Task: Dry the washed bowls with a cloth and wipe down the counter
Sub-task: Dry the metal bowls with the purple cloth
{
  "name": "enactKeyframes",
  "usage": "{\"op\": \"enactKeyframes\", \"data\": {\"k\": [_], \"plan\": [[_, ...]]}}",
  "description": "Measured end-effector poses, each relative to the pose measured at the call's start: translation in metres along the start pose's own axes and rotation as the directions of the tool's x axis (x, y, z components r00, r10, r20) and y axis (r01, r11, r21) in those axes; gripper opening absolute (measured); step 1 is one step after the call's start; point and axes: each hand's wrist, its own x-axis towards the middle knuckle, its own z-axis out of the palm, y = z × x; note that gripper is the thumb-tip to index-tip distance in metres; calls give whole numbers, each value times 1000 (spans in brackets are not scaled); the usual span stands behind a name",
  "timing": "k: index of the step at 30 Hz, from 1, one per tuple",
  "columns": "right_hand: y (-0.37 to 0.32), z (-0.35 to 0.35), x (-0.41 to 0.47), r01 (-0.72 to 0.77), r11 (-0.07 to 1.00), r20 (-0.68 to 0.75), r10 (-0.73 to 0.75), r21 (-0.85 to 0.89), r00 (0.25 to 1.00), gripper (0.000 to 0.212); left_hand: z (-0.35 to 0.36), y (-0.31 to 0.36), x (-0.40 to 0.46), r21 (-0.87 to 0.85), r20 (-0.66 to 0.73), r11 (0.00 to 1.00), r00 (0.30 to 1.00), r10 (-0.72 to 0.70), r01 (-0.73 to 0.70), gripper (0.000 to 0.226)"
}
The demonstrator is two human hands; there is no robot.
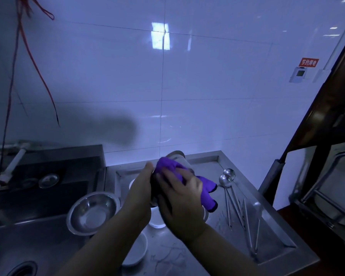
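My left hand grips a steel bowl held on its side above the steel counter; only the bowl's base and part of its wall show. My right hand presses a purple cloth against the bowl's outside, and the cloth's loose end hangs down to the right. A second steel bowl rests upright at the sink's edge. Under my arms lie two white bowls, one near the front and one mostly hidden.
A dark sink with a drain lies at the left, white pipes behind it. Two ladles, metal chopsticks and tongs lie on the counter's right part. A dark wooden cabinet stands at the right. White tiled wall behind.
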Motion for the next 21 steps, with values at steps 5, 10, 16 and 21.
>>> {"op": "enactKeyframes", "data": {"k": [5, 10, 16, 21], "plan": [[-2, 0, 17, 25, 995, -35, -29, -99, 999, 34, -2, -3, 8, -15, 1, 999, 999, 34, -34, 48], [8, -3, 52, -340, 889, -16, 362, 306, 932, 29, -11, -4, 16, -33, -65, 993, 992, 110, -113, 28], [22, -6, 58, -561, 199, 303, 675, 803, 673, 34, -24, 9, 29, -383, -40, 919, 995, 87, -95, 30], [-2, 9, 28, -518, 396, 80, 732, 758, 676, 41, -26, 12, 39, -455, 45, 888, 997, -60, 74, 46]]}}
